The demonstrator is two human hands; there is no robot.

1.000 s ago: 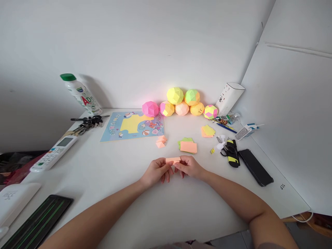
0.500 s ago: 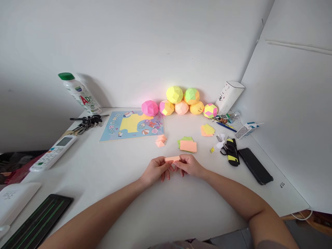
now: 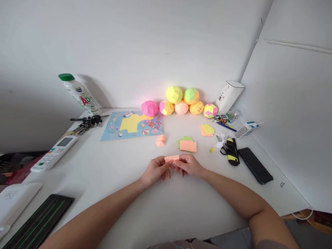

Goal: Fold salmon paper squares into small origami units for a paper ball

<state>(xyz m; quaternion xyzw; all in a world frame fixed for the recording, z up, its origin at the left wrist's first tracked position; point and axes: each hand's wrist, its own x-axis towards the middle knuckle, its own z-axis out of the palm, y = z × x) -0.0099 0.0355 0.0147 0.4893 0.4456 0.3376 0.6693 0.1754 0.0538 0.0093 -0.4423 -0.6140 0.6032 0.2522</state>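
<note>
Between my two hands is a small folded piece of peach paper (image 3: 172, 158), with a crease running along its length. My left hand (image 3: 157, 168) pinches its left end between thumb and fingers, while my right hand (image 3: 190, 165) pinches the right end. Both thumbs lie on the near side of the paper and partly cover it. Just beyond my hands lies a stack of peach and green paper sheets (image 3: 188, 145). Some folded peach paper pieces (image 3: 160, 140) sit to its left. Farther right are yellow and peach sheets (image 3: 208, 129).
Several faceted paper balls (image 3: 174, 94) are piled against the wall. A blue printed board (image 3: 109, 133), a bottle (image 3: 82, 95), keys (image 3: 88, 123) and a remote (image 3: 54, 153) stand left. Scissors (image 3: 226, 147), a yellow-black cutter (image 3: 232, 155) and a phone (image 3: 255, 165) lie right.
The peach paper has tilted slightly in my fingers, so its upper edge and fold line show differently. Both hands keep nearly the same place and grip.
</note>
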